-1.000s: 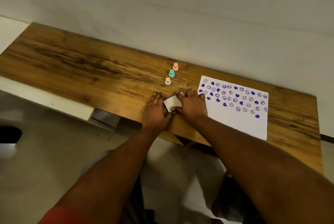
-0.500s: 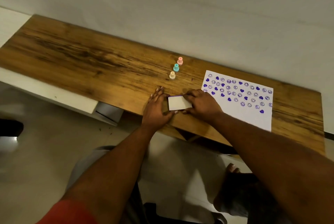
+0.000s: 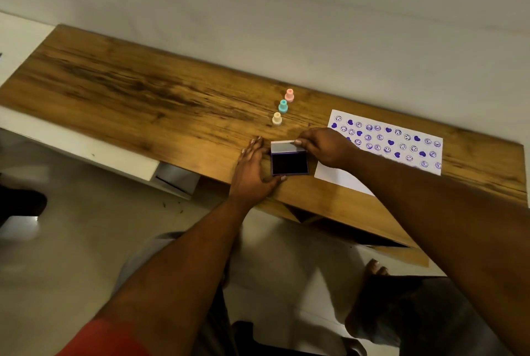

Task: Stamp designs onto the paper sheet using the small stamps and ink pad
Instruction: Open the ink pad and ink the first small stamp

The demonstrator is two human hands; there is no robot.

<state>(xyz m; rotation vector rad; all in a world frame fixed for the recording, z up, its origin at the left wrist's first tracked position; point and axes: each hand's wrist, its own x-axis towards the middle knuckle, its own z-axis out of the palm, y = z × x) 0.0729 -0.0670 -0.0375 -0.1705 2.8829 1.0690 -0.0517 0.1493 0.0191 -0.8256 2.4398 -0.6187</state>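
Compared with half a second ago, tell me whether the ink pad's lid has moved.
Yes. The lid has swung up and back toward the cream stamp, baring the dark ink pad beneath.

Wooden table [image 3: 143,97] carries 3 stamps [image 3: 282,106], open ink pad [image 3: 289,162], stamped paper sheet [image 3: 344,177].
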